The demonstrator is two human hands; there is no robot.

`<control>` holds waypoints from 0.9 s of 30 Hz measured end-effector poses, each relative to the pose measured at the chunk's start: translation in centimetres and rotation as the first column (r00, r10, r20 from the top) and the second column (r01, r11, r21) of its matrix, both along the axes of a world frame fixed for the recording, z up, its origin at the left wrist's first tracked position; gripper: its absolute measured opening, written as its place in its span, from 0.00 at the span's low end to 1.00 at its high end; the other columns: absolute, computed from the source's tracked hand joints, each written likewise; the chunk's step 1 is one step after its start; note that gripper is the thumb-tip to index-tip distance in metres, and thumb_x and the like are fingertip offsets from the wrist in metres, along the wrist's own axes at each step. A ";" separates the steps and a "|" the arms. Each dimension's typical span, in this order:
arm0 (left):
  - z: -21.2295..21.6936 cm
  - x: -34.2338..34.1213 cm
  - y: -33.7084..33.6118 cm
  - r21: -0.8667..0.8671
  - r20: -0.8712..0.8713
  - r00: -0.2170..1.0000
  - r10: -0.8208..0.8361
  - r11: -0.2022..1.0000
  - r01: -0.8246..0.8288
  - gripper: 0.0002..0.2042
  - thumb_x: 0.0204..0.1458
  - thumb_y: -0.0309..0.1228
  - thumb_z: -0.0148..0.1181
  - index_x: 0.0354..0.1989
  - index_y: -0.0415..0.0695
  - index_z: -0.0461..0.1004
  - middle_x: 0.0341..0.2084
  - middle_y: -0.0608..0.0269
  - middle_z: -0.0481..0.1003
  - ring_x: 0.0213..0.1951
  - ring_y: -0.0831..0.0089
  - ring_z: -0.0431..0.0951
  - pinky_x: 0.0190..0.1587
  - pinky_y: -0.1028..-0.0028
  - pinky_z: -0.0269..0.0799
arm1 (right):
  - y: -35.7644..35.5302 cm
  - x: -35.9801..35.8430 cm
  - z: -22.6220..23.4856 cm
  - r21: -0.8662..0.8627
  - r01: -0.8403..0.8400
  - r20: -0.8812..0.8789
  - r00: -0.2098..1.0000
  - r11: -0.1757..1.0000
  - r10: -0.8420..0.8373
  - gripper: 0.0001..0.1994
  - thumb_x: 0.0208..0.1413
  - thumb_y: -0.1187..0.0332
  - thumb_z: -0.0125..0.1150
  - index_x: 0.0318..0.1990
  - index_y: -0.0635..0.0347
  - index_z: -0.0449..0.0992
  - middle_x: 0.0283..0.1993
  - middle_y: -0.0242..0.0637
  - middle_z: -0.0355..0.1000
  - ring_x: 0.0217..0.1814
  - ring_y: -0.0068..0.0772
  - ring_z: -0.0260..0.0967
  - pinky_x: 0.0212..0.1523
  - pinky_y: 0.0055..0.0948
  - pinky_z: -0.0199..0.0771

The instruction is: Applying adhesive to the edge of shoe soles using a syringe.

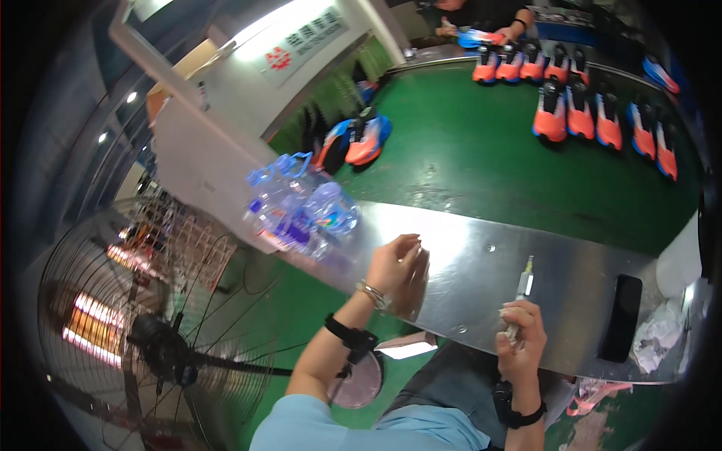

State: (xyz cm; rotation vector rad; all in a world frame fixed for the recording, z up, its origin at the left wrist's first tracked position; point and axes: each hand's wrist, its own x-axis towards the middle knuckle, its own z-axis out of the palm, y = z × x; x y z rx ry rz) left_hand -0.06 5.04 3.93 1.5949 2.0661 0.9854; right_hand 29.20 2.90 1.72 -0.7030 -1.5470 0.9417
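Observation:
My right hand (520, 338) is closed round a slim, silver-grey pen-like tool (526, 282) with a narrow yellowish tip. The tool points up and away from me above the metal table, and its lower end is hidden in my fingers. Over the metal edge strip (459, 263) hovers my left hand (395, 263), its fingers loosely bent and apart from the thumb, with nothing visible in it. Close to the left hand, on its far left side, stand clear plastic bottles (331, 207) with blue caps and handles.
Orange, blue and black shoes (579, 113) stand in rows on the green conveyor belt (444, 143); another pair (368, 140) is at the left. Across the belt, a person's hands (515, 31) hold a shoe. A black phone (622, 317) and crumpled white material (656, 334) lie right. A fan (162, 346) stands left.

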 end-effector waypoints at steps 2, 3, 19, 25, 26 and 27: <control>1.2 -0.4 3.7 -0.043 -0.040 0.989 -0.146 0.989 0.144 0.12 0.54 0.27 0.55 0.46 0.40 0.72 0.36 0.59 0.79 0.41 0.73 0.78 0.43 0.75 0.74 | 0.2 0.2 -0.1 -0.011 0.001 0.006 1.000 1.000 -0.001 0.13 0.45 0.66 0.61 0.39 0.60 0.71 0.40 0.45 0.69 0.42 0.43 0.69 0.45 0.35 0.69; 1.6 -0.3 5.8 -0.035 -0.048 0.971 -0.232 0.972 0.231 0.13 0.54 0.27 0.55 0.48 0.39 0.70 0.39 0.58 0.78 0.42 0.74 0.78 0.43 0.75 0.74 | 0.2 0.4 -0.1 -0.017 0.000 0.008 1.000 1.000 0.000 0.13 0.45 0.66 0.61 0.39 0.59 0.72 0.40 0.44 0.70 0.42 0.43 0.69 0.45 0.35 0.69; -5.6 14.1 40.0 -0.092 0.935 0.351 -0.051 0.921 0.378 0.36 0.53 0.54 0.49 0.58 0.33 0.53 0.52 0.40 0.64 0.54 0.52 0.68 0.56 0.58 0.67 | -0.8 15.3 2.5 -0.028 0.463 0.041 0.886 0.886 -0.461 0.20 0.55 0.48 0.50 0.39 0.58 0.69 0.39 0.48 0.67 0.33 0.36 0.69 0.34 0.31 0.71; -7.2 15.5 45.5 -0.002 0.915 0.396 -0.077 0.981 0.194 0.31 0.49 0.46 0.61 0.53 0.34 0.61 0.47 0.44 0.69 0.47 0.51 0.73 0.49 0.58 0.74 | -1.8 21.6 2.9 0.103 0.818 0.158 0.548 0.566 -0.822 0.18 0.56 0.54 0.46 0.38 0.61 0.71 0.37 0.50 0.69 0.35 0.38 0.71 0.35 0.31 0.71; -7.1 15.7 45.0 -0.017 0.919 0.393 -0.043 0.989 0.148 0.31 0.49 0.46 0.60 0.52 0.33 0.61 0.47 0.45 0.69 0.47 0.52 0.73 0.49 0.59 0.75 | -2.0 22.0 2.8 0.107 0.835 0.210 0.512 0.540 -0.833 0.18 0.56 0.54 0.45 0.38 0.62 0.71 0.37 0.49 0.69 0.35 0.38 0.71 0.35 0.31 0.70; -6.7 15.8 43.9 0.006 0.904 0.421 -0.083 0.983 0.181 0.30 0.50 0.44 0.60 0.52 0.31 0.61 0.48 0.46 0.69 0.47 0.52 0.73 0.50 0.61 0.75 | -2.0 22.3 2.5 0.112 0.850 0.246 0.477 0.514 -0.844 0.18 0.57 0.54 0.45 0.38 0.63 0.71 0.37 0.49 0.69 0.35 0.38 0.70 0.35 0.30 0.70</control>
